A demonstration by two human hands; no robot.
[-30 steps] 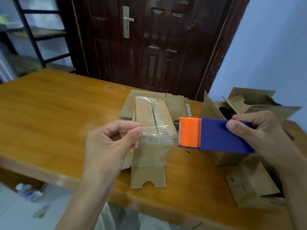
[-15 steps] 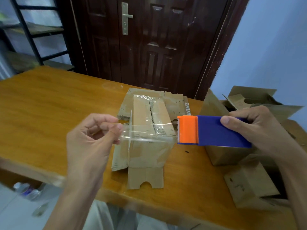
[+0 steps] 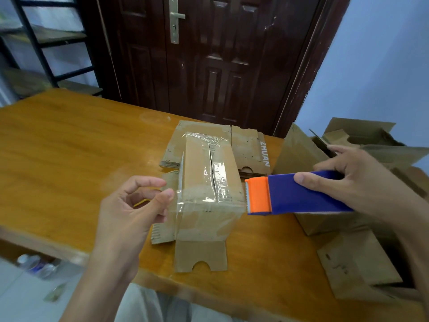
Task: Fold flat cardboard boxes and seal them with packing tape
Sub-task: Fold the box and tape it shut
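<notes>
Near the front edge of the wooden counter [image 3: 58, 145] stands the folded cardboard box [image 3: 209, 182], its top seam already glossy with clear film and its bottom flaps splayed flat toward me. Across its near top edge I have a strip of packing tape [image 3: 185, 201] stretched taut. My left hand [image 3: 130, 212] has its fingers [image 3: 166, 197] pinched on the free end of that strip, just left of the box. My right hand [image 3: 355, 180] is clamped around the blue body of the tape dispenser [image 3: 294, 192], whose orange cutter sits just beside the box's right edge.

I judge the box light and hollow, stiff at the corners but liable to slide or dent under pressure, so bracing belongs on a corner. Thin, limp and sticky, the film will likely cling to itself; holding only its very end, under tension, seems safest.
</notes>
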